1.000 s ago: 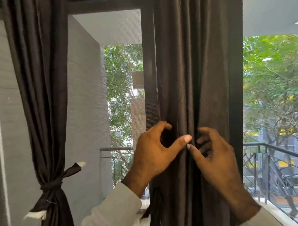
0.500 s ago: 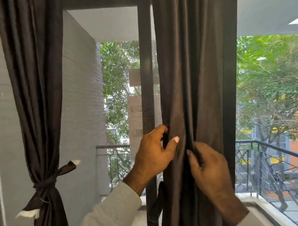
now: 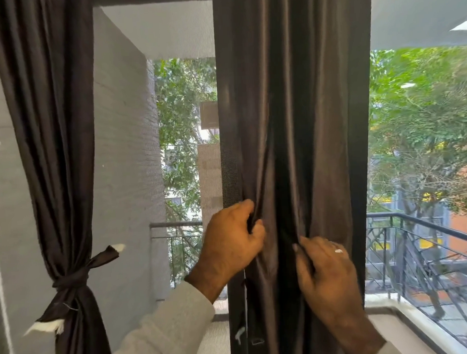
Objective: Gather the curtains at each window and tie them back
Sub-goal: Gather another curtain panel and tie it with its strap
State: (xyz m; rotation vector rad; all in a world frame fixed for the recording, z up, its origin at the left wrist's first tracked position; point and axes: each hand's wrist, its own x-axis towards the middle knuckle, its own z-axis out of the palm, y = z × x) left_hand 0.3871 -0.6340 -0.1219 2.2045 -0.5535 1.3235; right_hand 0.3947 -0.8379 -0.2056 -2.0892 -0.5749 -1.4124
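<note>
A dark brown curtain [image 3: 299, 115] hangs loose in the middle of the window, in front of the black frame post. My left hand [image 3: 230, 244] pinches the curtain's left edge between thumb and fingers. My right hand [image 3: 327, 274] grips folds of the same curtain a little lower and to the right. At the far left a second dark curtain [image 3: 51, 131] hangs gathered, bound at waist height by a knotted tie-back [image 3: 73, 280] with white-tipped ends.
The black window frame post [image 3: 226, 123] stands just left of the middle curtain. A grey wall [image 3: 125, 181] fills the left. Outside are a balcony railing [image 3: 431, 248], trees and buildings.
Both hands have closed on the middle curtain and slid lower, bunching its folds inward. The view has drifted slightly right and down.
</note>
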